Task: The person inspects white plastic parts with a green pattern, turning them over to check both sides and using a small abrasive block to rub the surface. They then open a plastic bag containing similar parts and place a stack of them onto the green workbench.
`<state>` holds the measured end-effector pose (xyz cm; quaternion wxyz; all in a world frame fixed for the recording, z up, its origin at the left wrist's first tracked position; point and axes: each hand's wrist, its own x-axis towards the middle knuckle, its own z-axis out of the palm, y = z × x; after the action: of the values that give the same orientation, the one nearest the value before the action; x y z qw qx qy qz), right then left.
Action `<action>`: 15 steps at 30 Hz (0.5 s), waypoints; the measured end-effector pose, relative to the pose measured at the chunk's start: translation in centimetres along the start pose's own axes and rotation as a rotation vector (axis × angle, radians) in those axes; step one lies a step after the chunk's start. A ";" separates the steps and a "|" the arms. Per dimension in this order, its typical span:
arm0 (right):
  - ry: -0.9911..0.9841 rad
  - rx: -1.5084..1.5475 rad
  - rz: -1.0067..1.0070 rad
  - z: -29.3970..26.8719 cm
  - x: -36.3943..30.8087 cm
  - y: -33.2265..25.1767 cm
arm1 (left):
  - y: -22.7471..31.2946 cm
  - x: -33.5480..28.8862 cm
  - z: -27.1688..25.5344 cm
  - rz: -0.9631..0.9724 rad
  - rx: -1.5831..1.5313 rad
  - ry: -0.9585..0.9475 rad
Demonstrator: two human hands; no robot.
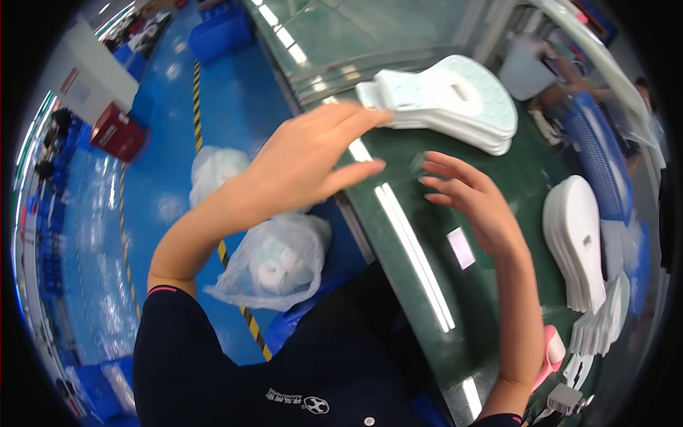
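Over the left edge of the green work table [398, 235] reaches my left hand [320, 153], fingers stretched and thumb apart, holding nothing. Its fingertips are at the narrow end of a stack of white paddle-shaped plastic parts [469, 99]; whether they touch it I cannot tell. My right hand [473, 203] hovers above the table, just nearer than that stack, with fingers loosely bent and apart and nothing visible in them. A faint clear shape beside its fingertips is too blurred to name. Below this hand lies a small pale card [461, 248].
Another stack of white parts [573, 242] lies at the right, with thinner white pieces [601, 324] nearer and a pink roll [551, 356] by my right forearm. A blue basket [597, 153] stands beyond. Filled plastic bags [274, 263] sit left of the table.
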<state>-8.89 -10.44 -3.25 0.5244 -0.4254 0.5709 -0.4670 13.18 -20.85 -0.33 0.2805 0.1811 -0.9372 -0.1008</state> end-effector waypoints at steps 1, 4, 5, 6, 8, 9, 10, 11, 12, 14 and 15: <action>-0.016 -0.089 -0.001 0.6 -0.3 0.0 | -0.2 -2.6 -0.9 -0.118 -0.120 -0.123; 0.001 -0.206 0.001 1.9 -0.2 1.4 | -4.0 -10.7 0.8 -0.541 -0.485 -0.780; -0.023 -0.234 0.005 2.4 0.1 1.6 | -5.5 -14.4 2.3 -0.539 -0.473 -0.918; -0.019 -0.217 -0.008 3.2 0.5 2.1 | -7.4 -18.4 5.0 -0.515 -0.472 -1.058; -0.074 -0.217 -0.019 4.1 1.2 2.8 | -11.1 -26.3 11.5 -0.624 -0.474 -1.350; -0.096 -0.220 -0.016 4.6 1.6 3.4 | -12.5 -30.4 15.1 -0.711 -0.435 -1.461; -0.069 -0.228 0.003 4.9 1.9 3.9 | -13.7 -33.7 18.3 -0.987 -0.568 -1.316; -0.034 -0.202 0.018 5.3 2.4 4.2 | -14.9 -37.1 20.8 -1.267 -0.685 -1.151; 0.010 -0.197 0.018 5.5 2.6 4.2 | -16.0 -39.4 23.4 -1.357 -0.699 -0.992; 0.127 -0.219 0.003 6.5 3.1 4.4 | -17.9 -44.5 28.2 -1.407 -0.582 -0.805; 0.157 -0.276 0.002 7.0 3.1 4.4 | -18.9 -46.6 30.5 -1.352 -0.462 -0.784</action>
<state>-2.21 -13.16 -8.27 0.4151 -0.4550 0.6692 -0.4157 37.59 -17.02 -53.69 -0.1591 0.5967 -0.6109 -0.4954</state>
